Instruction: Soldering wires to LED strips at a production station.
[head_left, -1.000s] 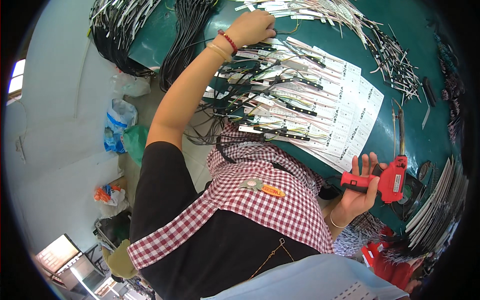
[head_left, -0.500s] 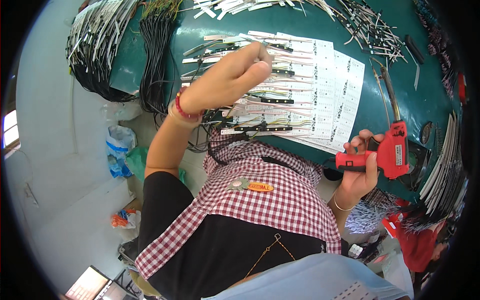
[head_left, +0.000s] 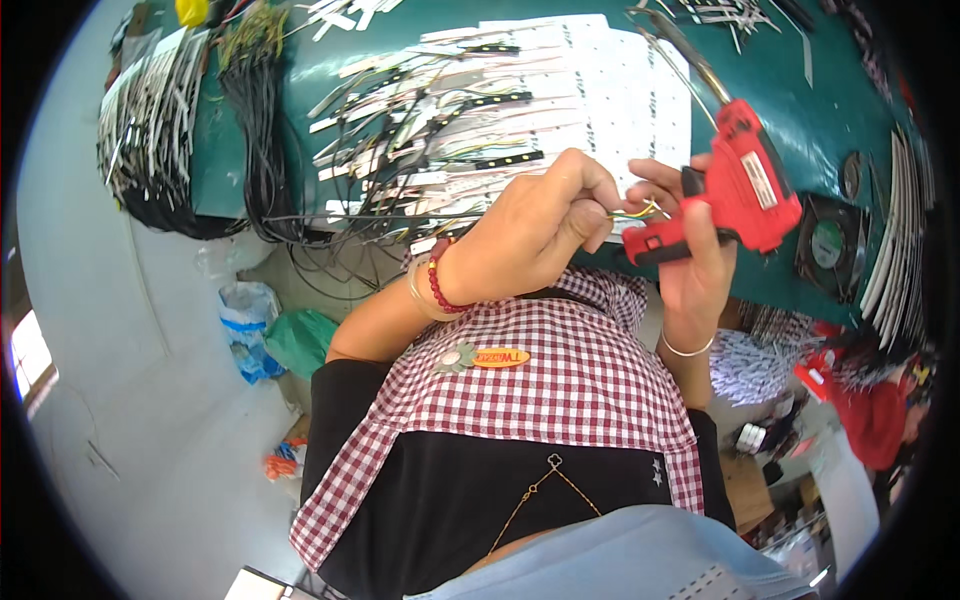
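A person in a checked apron (head_left: 560, 375) sits or stands close against a green counter (head_left: 820, 120), seen from above. The left hand (head_left: 550, 228) is drawn in, thumb and forefinger pinched together around the end of a black cable (head_left: 400, 216), which trails leftward over the work. Thin coloured wires (head_left: 638, 212) stick out past the fingertips, apparently so their ends stay exposed.

The right hand (head_left: 697, 245) is partly curled around the handle of a red soldering gun (head_left: 752, 185), thumb across it, some fingers raised close to the wires; whether they touch the wires cannot be told. The gun's metal barrel (head_left: 702, 70) points toward the far side of the counter, which likely keeps the tip clear of both hands.

Beyond the hands, black light strips (head_left: 500, 161) lie roughly side by side on overlapping printed sheets (head_left: 645, 95), probably spread this way so each can be reached separately. At the left, a bundle of black cables (head_left: 250, 120) hangs over the counter's edge, seemingly gathered to stay untangled. Pale strips (head_left: 893, 240) are bunched at the right.
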